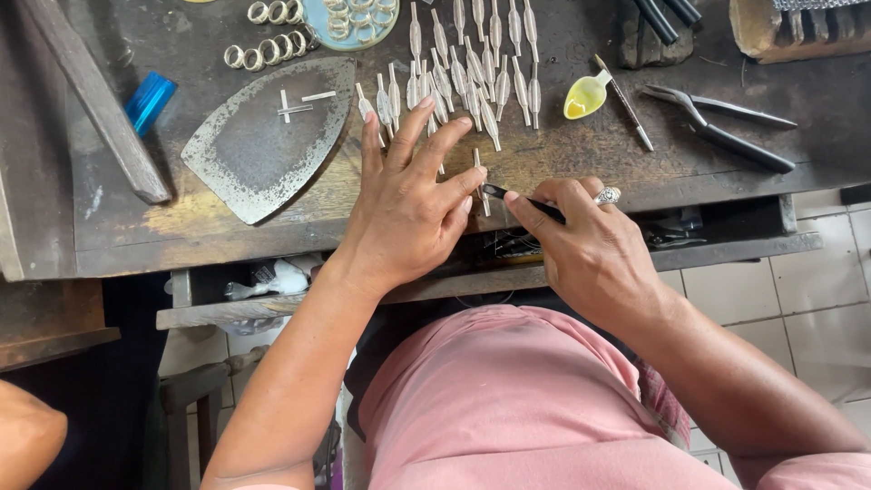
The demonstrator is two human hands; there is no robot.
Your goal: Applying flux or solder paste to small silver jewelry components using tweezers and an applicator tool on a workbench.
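Pinning a small metal strip point(479, 177) flat with my left hand point(408, 204), right hand point(590, 245) fingers gripping tweezers point(517, 198) (tips touching it); next move, I judge, needs steady alignment.

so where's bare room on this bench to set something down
Bare wood lies left of the iron plate, below the blue lighter, and along the front edge under the pliers. It is crowded around the silver pieces, where the left hand and right hand with tweezers meet.

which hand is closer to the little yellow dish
Right. The right hand, holding a dark tool, lies just below the yellow dish; the left hand is farther off, down to its left.
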